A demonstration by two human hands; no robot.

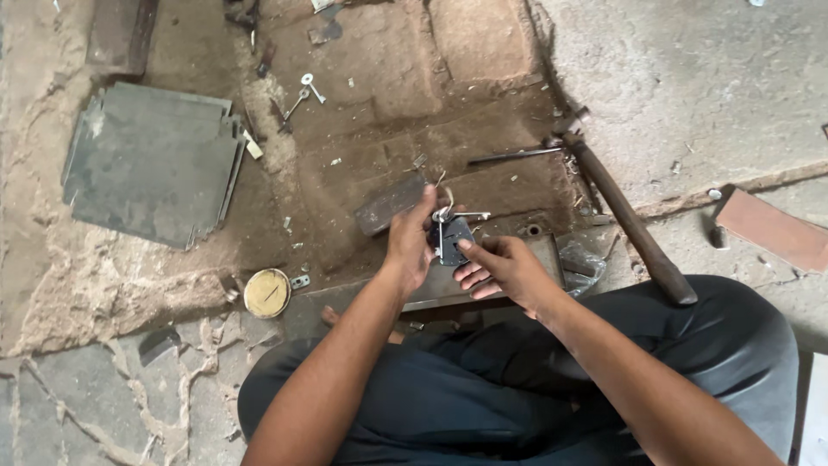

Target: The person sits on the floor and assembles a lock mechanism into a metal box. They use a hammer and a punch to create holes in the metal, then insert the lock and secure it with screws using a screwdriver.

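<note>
I sit cross-legged on a dirt floor. My left hand (pixel 410 244) grips a small dark padlock (pixel 452 240) from its left side, fingers wrapped over its top by the silver shackle. A silver key (pixel 470 216) sticks out to the right near the lock's top. My right hand (pixel 504 269) supports the padlock from the right and below, with the thumb pressed on its front face. Both hands hold the lock just above a flat grey metal block (pixel 552 255) lying in front of my knees.
A hammer with a long wooden handle (pixel 634 226) lies at the right, a thin rod (pixel 515 156) beside its head. Stacked grey metal sheets (pixel 153 160) sit at the left, a round yellow tin lid (pixel 267 293) near my knee. Loose keys (pixel 304 91) lie farther off, a reddish slab (pixel 774 229) at right.
</note>
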